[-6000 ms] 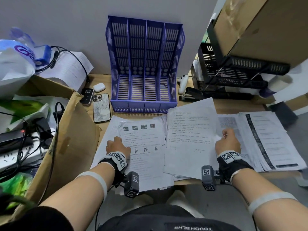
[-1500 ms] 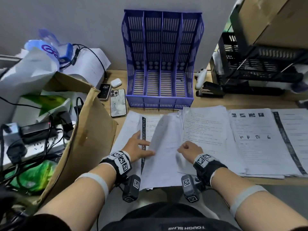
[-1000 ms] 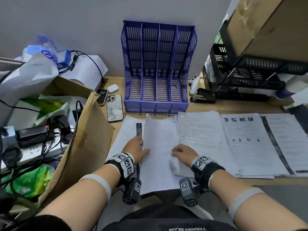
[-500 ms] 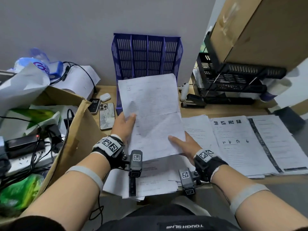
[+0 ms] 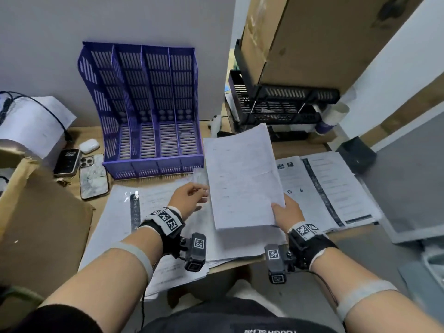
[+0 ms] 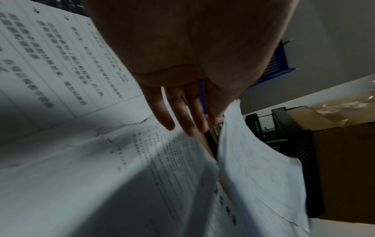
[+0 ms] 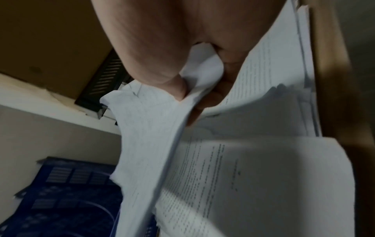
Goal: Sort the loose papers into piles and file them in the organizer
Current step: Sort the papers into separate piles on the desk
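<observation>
A blue four-slot organizer (image 5: pixel 153 111) stands against the wall with nothing in its slots. My right hand (image 5: pixel 286 213) pinches the lower right corner of a white printed sheet (image 5: pixel 242 179), holding it above the middle pile (image 5: pixel 237 243). In the right wrist view the thumb presses the sheet (image 7: pixel 154 128) against the fingers. My left hand (image 5: pixel 189 198) hovers just left of the sheet with straight, spread fingers (image 6: pixel 178 115) and holds nothing. Under it lies the left pile (image 5: pixel 120 212) with a dark-striped page. Two more piles (image 5: pixel 329 188) lie to the right.
Two phones (image 5: pixel 92 175) and an earbud case (image 5: pixel 89 145) lie left of the organizer. A cardboard box (image 5: pixel 40 219) crowds the left side. Black wire trays (image 5: pixel 278 104) under a large carton (image 5: pixel 312 37) stand at the back right. The desk's front edge runs just under the piles.
Both hands held the lifted sheet half a second ago; the left hand has let go and the right hand has carried the sheet to the right, over the middle pile.
</observation>
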The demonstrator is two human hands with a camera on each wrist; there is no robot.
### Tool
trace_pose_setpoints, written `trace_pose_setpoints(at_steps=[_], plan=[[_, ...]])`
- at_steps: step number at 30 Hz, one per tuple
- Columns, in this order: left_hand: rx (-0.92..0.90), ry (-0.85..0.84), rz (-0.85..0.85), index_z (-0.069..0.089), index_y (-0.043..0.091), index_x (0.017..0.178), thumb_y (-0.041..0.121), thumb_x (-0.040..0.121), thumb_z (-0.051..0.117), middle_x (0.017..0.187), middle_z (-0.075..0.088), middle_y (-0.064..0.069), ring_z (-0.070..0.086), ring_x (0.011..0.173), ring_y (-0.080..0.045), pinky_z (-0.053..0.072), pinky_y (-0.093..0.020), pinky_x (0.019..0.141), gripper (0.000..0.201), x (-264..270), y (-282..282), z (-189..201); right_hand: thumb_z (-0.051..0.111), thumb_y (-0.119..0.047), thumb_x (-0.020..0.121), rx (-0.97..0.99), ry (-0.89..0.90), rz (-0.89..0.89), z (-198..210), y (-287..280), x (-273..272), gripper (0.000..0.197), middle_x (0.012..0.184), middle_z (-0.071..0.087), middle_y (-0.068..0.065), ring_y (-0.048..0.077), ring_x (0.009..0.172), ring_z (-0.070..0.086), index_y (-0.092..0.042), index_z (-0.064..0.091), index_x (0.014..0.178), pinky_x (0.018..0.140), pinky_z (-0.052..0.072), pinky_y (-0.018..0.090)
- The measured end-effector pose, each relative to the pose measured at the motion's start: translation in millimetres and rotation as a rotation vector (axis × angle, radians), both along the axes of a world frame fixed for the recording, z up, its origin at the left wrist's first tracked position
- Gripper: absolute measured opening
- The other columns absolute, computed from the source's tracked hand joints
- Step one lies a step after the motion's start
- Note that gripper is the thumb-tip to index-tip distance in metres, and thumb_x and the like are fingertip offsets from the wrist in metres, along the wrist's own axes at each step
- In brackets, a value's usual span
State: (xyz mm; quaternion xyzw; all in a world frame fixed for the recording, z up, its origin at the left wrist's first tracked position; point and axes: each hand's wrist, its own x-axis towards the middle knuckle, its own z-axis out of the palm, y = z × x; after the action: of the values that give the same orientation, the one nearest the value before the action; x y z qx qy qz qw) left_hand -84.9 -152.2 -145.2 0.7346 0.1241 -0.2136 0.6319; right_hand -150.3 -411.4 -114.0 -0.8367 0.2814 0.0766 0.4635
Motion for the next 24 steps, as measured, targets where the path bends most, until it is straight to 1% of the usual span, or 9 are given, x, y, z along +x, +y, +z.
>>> trace_pose_setpoints(at_steps=[4,7,8,11,12,17,19,21,24], plan=[[0.462,0.075,0.075,0.065,0.015,0.108,0.012,0.087,0.065,0.111,0.066,-0.015,0.063,0.100,-0.031,0.050,-0.034,0.084,0.022,-10,26,-20,0.044,-0.011,0.094,-0.007,0.010,0.042,-6,-15,10,0.026,0.109,0.063,0.010,0.023,0.088,0.058,-0.010,0.061,0.114,0.074,0.054,0.029],[0.771,0.271,0.226,0.054,0.018,0.123,0.019,0.080,0.069,0.128,0.050,-0.019,0.054,0.115,-0.038,0.047,-0.041,0.097,0.046,-30,63,-28,0.042,-0.007,0.095,-0.039,0.020,0.062,-20,-10,20,0.031,0.114,0.062,0.011,0.021,0.083,0.056,-0.009,0.057,0.123,0.046,0.043,0.013],[0.810,0.336,0.261,0.048,0.018,0.128,0.022,0.079,0.072,0.132,0.043,-0.021,0.049,0.119,-0.041,0.044,-0.044,0.101,0.055,-36,74,-31,0.042,-0.008,0.095,-0.062,0.031,0.047,-25,-9,22,0.033,0.116,0.062,0.012,0.024,0.086,0.057,-0.009,0.056,0.126,0.048,0.044,0.015],[0.878,0.499,0.278,0.032,0.015,0.136,0.033,0.072,0.078,0.136,0.035,-0.023,0.041,0.125,-0.043,0.039,-0.050,0.104,0.081,-55,95,-42,0.043,-0.009,0.094,-0.147,0.090,-0.023,-42,-13,18,0.038,0.122,0.063,0.013,0.033,0.103,0.060,-0.012,0.054,0.130,0.084,0.051,0.031],[0.905,0.537,0.276,0.031,0.014,0.136,0.035,0.069,0.080,0.136,0.035,-0.023,0.039,0.126,-0.043,0.038,-0.051,0.104,0.086,-60,98,-47,0.044,-0.008,0.093,-0.165,0.127,-0.036,-46,-17,15,0.038,0.121,0.063,0.014,0.034,0.105,0.060,-0.011,0.054,0.130,0.087,0.048,0.032],[0.933,0.580,0.300,0.026,0.005,0.134,0.034,0.066,0.087,0.136,0.043,-0.027,0.043,0.126,-0.045,0.039,-0.054,0.102,0.095,-66,94,-62,0.050,-0.009,0.087,-0.216,0.346,0.144,-57,-35,2,0.034,0.121,0.064,0.014,0.033,0.106,0.060,-0.010,0.060,0.120,0.086,0.046,0.031],[0.883,0.568,0.293,0.024,0.001,0.134,0.031,0.069,0.086,0.131,0.051,-0.026,0.052,0.120,-0.046,0.046,-0.052,0.100,0.094,-63,94,-64,0.053,-0.009,0.085,-0.195,0.379,0.228,-58,-33,1,0.024,0.115,0.066,0.015,0.030,0.099,0.060,-0.010,0.063,0.106,0.082,0.047,0.031],[0.894,0.567,0.269,0.037,0.004,0.126,0.036,0.066,0.085,0.125,0.054,-0.024,0.056,0.113,-0.044,0.049,-0.050,0.096,0.084,-62,97,-59,0.057,-0.011,0.084,-0.184,0.404,0.295,-55,-26,2,0.019,0.111,0.068,0.017,0.031,0.097,0.061,-0.005,0.065,0.100,0.083,0.051,0.035],[0.924,0.596,0.229,0.052,0.011,0.108,0.037,0.068,0.077,0.127,0.049,-0.022,0.053,0.113,-0.040,0.047,-0.044,0.097,0.054,-63,106,-53,0.058,-0.012,0.088,-0.171,0.479,0.480,-48,-9,3,0.030,0.113,0.066,0.020,0.035,0.106,0.060,0.006,0.064,0.111,0.089,0.050,0.038]])
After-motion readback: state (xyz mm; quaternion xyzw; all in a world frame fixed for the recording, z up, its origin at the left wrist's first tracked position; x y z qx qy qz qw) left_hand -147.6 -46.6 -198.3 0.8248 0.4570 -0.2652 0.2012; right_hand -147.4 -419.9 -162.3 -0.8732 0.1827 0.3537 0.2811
